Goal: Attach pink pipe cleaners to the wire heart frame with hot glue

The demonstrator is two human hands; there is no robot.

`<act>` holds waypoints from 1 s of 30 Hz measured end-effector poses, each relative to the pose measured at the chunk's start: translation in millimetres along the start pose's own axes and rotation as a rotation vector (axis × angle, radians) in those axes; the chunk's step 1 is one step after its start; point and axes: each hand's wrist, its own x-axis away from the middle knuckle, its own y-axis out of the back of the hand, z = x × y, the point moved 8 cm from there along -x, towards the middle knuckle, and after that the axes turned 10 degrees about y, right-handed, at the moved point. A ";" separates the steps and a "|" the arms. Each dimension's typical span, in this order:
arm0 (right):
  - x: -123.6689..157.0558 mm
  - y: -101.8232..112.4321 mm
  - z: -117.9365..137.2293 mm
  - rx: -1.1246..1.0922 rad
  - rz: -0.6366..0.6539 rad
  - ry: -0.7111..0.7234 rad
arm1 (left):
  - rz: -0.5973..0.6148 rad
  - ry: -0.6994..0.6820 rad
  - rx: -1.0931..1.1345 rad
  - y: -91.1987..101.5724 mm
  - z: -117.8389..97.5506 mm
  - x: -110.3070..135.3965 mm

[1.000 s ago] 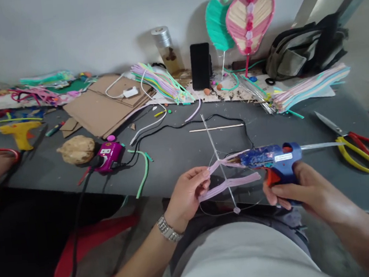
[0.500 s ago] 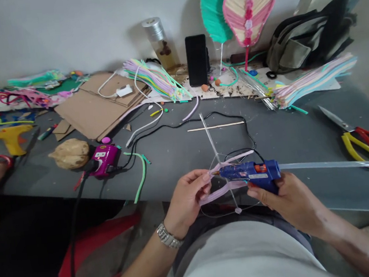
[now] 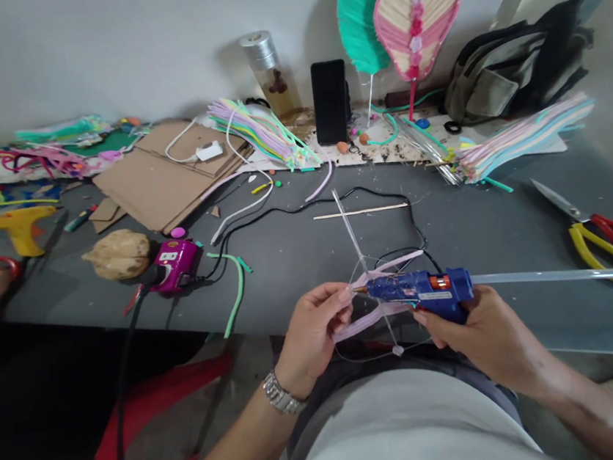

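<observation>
The glue gun point(image 3: 418, 288) has levelled, its nozzle point(image 3: 358, 290) at the pipe cleaner point(image 3: 357, 325); the right hand point(image 3: 487, 335) clenches it, the left hand point(image 3: 313, 336) pinches the work steady.

At six o'clock, a blue glue gun point(image 3: 418, 287) with a white label meets a pale pink pipe cleaner point(image 3: 356, 325). At one o'clock, a pink-and-cream striped leaf point(image 3: 418, 14) overlaps a teal leaf point(image 3: 356, 25). Red-and-yellow scissors point(image 3: 605, 255) sit at three, a yellow glue gun point(image 3: 18, 227) at nine, on the dark grey table point(image 3: 288, 261).
</observation>
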 end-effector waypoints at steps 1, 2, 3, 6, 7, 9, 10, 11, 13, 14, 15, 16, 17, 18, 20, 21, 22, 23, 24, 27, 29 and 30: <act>-0.2 0.2 -1.1 0.006 -0.004 0.002 | 0.002 -0.001 0.004 0.1 0.4 -0.5; -0.6 0.6 -1.9 0.013 -0.012 0.009 | 0.003 -0.001 0.009 0.3 0.8 -1.0; -1.0 0.8 -2.1 0.019 -0.019 0.023 | 0.003 -0.001 0.014 0.5 1.1 -1.4; -2.5 -0.5 1.1 0.029 -0.018 0.098 | -0.002 -0.003 0.018 0.5 1.2 -1.4; -2.9 -1.3 2.7 0.032 -0.009 0.124 | -0.003 -0.005 0.015 0.4 0.9 -1.1; -3.3 -2.6 5.7 0.044 0.011 0.168 | -0.005 -0.009 0.008 0.2 0.3 -0.5; -3.4 -2.8 6.9 0.056 0.019 0.186 | -0.007 -0.009 0.007 0.3 0.2 -0.3; -3.5 -2.6 8.1 0.070 0.024 0.202 | -0.007 -0.009 0.009 0.4 0.3 -0.2; -3.9 -2.0 10.8 0.103 0.026 0.238 | -0.010 -0.009 0.018 1.0 0.5 -0.2; -4.2 -1.5 12.3 0.117 0.024 0.257 | -0.011 -0.011 0.021 1.2 0.6 -0.2; -4.6 -1.0 13.8 0.128 0.019 0.273 | -0.011 -0.013 0.023 1.2 0.7 -0.2; -5.0 -0.9 15.3 0.132 0.016 0.288 | -0.009 -0.014 0.021 1.0 0.9 -0.2; -5.5 -0.9 16.7 0.131 0.013 0.300 | -0.008 -0.015 0.017 0.8 1.1 -0.1; -5.9 -1.1 17.5 0.125 0.013 0.306 | -0.007 -0.016 0.011 0.6 1.2 -0.1; -6.4 -2.1 17.6 0.110 0.017 0.304 | -0.004 -0.018 0.005 0.4 1.5 -0.1; -6.4 -2.4 17.0 0.106 0.020 0.300 | -0.002 -0.021 0.005 0.4 1.6 -0.1; -6.3 -2.5 16.1 0.108 0.020 0.295 | 0.001 -0.023 0.006 0.5 1.6 -0.2; -6.1 -2.4 14.7 0.113 0.020 0.289 | 0.005 -0.024 0.010 0.7 1.8 -0.3; -5.7 -2.2 13.3 0.120 0.021 0.284 | 0.009 -0.026 0.013 0.8 1.9 -0.5; -4.6 -2.0 9.9 0.142 0.027 0.279 | 0.011 -0.029 0.014 1.7 2.6 -1.1; -4.2 -2.8 8.6 0.154 0.039 0.278 | 0.011 -0.028 0.013 1.9 3.2 -1.4; -4.1 -3.0 8.0 0.161 0.041 0.275 | 0.010 -0.027 0.012 1.9 3.4 -1.4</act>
